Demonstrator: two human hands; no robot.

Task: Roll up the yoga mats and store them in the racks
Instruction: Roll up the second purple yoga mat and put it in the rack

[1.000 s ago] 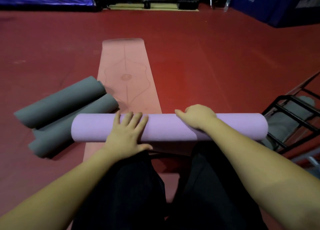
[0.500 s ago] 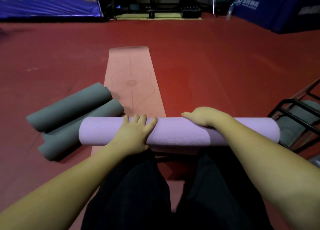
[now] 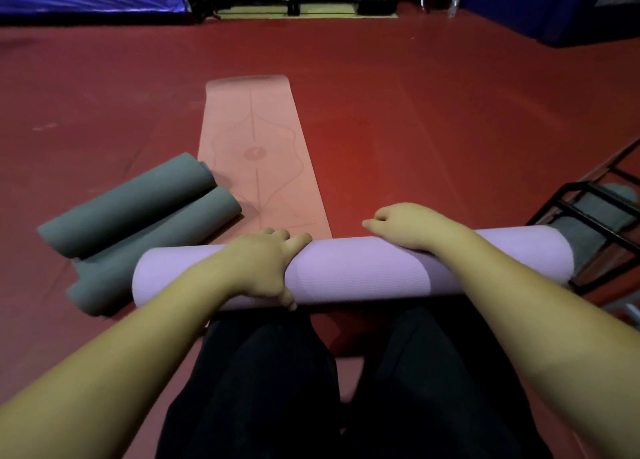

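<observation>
A rolled lilac yoga mat (image 3: 353, 271) lies crosswise in front of my knees. My left hand (image 3: 263, 261) grips it left of centre, fingers curled over the far side and thumb on the near side. My right hand (image 3: 405, 226) curls over its top right of centre. Beyond the roll a pink mat (image 3: 256, 153) with a printed line pattern lies flat, stretching away. Two rolled grey mats (image 3: 138, 223) lie side by side at the left. The black metal rack (image 3: 588, 216) stands at the right, with a grey roll (image 3: 595, 212) inside it.
Red floor (image 3: 433, 129) spreads all around. Blue padded barriers (image 3: 554, 5) line the back right and back left. Dark equipment stands at the far centre. My dark trouser legs (image 3: 277, 389) fill the bottom of the view.
My left hand went from lying flat on top of the lilac roll to curling around it. The roll now sits slightly higher and nearer, and my right hand stays curled over it.
</observation>
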